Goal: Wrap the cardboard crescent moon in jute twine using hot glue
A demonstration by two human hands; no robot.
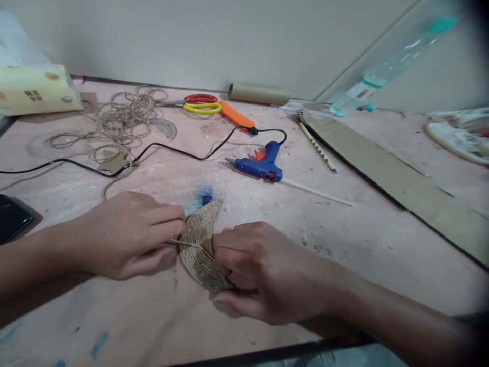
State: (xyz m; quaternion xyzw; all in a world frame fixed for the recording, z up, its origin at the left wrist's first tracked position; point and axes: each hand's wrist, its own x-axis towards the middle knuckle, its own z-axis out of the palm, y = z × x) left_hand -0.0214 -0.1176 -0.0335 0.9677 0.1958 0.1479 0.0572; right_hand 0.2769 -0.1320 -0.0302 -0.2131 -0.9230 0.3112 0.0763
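A crescent-shaped piece wrapped in jute twine lies on the table near its front edge. My left hand is closed, pinching a strand of twine against the piece's inner edge. From the right, my right hand grips the piece, with its fingers curled over the middle and the lower tip.
A blue glue gun with a black cord lies behind the hands. Farther back are loose jute twine, scissors, an orange cutter and a cardboard tube. A long cardboard strip and a pencil lie to the right, a phone at the left.
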